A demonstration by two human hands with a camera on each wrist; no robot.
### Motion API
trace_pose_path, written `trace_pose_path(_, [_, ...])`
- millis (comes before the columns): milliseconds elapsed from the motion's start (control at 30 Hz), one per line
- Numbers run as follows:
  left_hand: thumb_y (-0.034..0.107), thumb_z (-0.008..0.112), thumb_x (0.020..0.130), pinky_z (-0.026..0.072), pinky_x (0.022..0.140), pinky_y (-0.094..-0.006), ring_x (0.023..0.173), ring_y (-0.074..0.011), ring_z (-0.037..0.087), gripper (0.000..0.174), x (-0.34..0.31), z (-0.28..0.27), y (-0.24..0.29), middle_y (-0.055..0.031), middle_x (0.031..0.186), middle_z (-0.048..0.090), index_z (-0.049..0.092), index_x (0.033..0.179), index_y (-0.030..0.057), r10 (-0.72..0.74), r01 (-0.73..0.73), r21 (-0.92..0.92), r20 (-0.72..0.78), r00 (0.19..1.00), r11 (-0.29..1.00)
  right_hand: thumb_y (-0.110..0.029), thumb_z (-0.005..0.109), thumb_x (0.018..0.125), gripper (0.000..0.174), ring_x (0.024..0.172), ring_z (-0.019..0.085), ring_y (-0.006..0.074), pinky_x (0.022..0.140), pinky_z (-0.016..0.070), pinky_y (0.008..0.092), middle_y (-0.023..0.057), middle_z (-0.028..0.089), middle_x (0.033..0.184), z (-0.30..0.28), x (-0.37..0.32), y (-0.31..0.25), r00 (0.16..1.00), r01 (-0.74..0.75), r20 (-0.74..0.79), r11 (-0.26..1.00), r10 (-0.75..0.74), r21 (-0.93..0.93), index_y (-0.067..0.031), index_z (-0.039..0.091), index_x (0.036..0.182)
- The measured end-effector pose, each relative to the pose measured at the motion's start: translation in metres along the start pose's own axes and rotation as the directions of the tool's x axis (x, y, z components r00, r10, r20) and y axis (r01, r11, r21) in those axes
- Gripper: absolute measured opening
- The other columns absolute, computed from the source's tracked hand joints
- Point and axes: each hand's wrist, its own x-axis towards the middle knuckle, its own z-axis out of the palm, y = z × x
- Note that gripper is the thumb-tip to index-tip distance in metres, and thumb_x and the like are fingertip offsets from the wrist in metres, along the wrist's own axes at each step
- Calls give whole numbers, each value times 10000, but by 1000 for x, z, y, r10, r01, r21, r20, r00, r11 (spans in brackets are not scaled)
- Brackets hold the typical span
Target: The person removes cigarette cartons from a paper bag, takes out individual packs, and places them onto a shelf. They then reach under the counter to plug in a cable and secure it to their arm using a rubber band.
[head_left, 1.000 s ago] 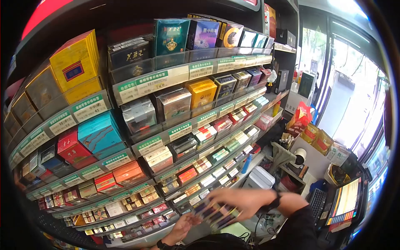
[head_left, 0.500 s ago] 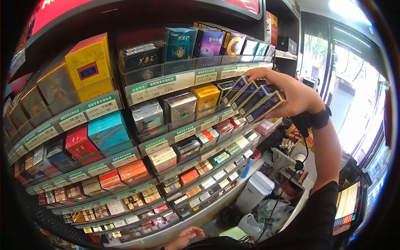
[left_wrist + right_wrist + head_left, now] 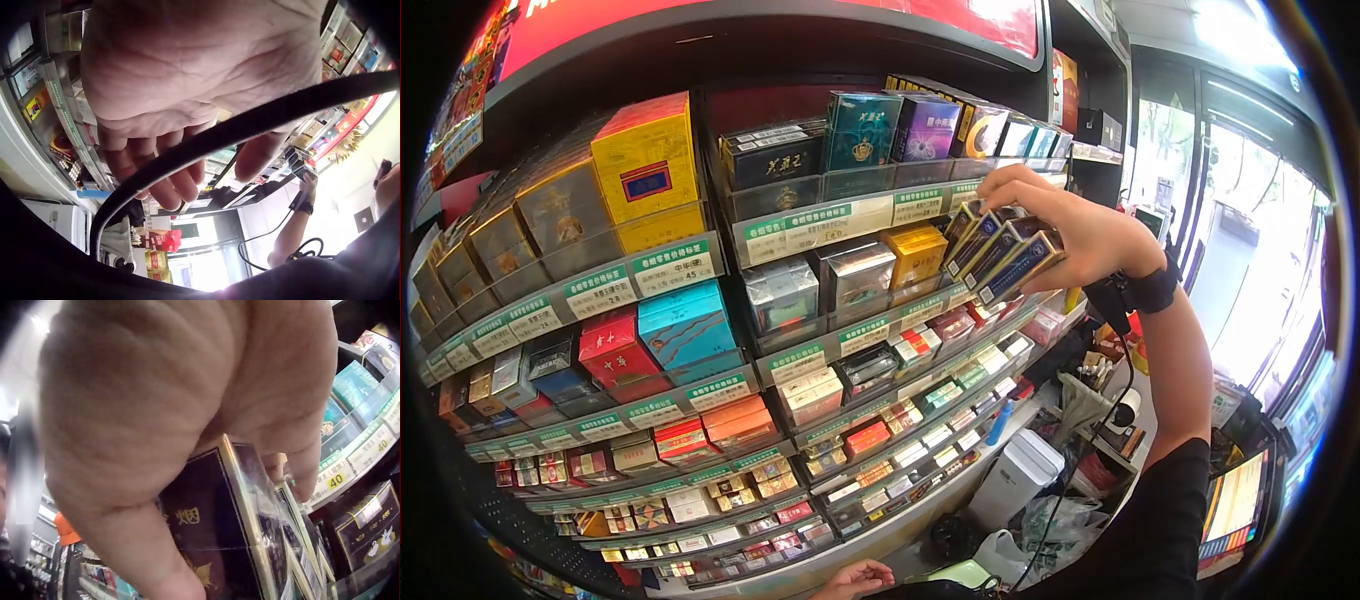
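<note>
In the head view, your right hand (image 3: 1085,235) is up at the second tier, curled over a fanned bunch of dark blue packs (image 3: 1005,255), thumb on one side and fingers on the other. They hang tilted under your palm, just right of the gold box (image 3: 917,255) and by the clear shelf lip (image 3: 855,318). Can't tell whether they touch the shelf. Your left hand (image 3: 860,578) sits way down at the bottom edge, loosely spread with nothing in it, well apart from the packs.

I'd say the step is handling that bunch at the shelf, so tbh get the packs squared up first: the bottoms splay, and an edge could snag on that lip. Squeeze evenly, since too light a grip could let a middle one slip. Your free hand might help even them out.

Left wrist cam: palm and relaxed fingers, no object in them, with a dark band (image 3: 244,125) across the shot. The packs are small and far off in your right hand. Mind the thin cable (image 3: 240,249) by that wrist.

Right wrist cam: thumb on the nearest pack's broad face, fingers over the far side, wedge gaps between packs. A dark box (image 3: 372,531) sits just beyond, so I'd watch for bumping it.
</note>
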Motion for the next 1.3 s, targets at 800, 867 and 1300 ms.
trace_pose_path(800, [170, 585, 948, 451, 927, -323, 987, -180, 589, 210, -7, -12, -18, -74, 1006, 627, 598, 1096, 22, 37, -39, -72, -19, 999, 997, -104, 795, 643, 714, 1147, 480, 286, 1003, 371, 355, 144, 513, 1186, 1, 7, 1, 998, -67, -23, 996, 66, -62, -43, 445, 1262])
trace_pose_path(867, [188, 586, 951, 452, 922, -317, 985, -173, 588, 228, -5, -20, -26, -71, 1007, 628, 592, 1111, 26, 50, -50, -57, -4, 999, 997, -103, 793, 634, 714, 1161, 428, 310, 1023, 335, 359, 139, 476, 1194, 4, 8, -1, 999, -19, -52, 994, 13, -106, -45, 465, 1266])
trace_pose_path(1300, [217, 590, 943, 454, 908, -325, 976, -180, 589, 243, -4, -17, -23, -71, 1001, 630, 605, 1094, 28, 15, -15, -46, 5, 1000, 999, -134, 733, 773, 592, 1100, 549, 365, 960, 430, 414, 189, 545, 1224, 10, 2, -9, 948, -300, 88, 951, 307, -80, -23, 452, 1282])
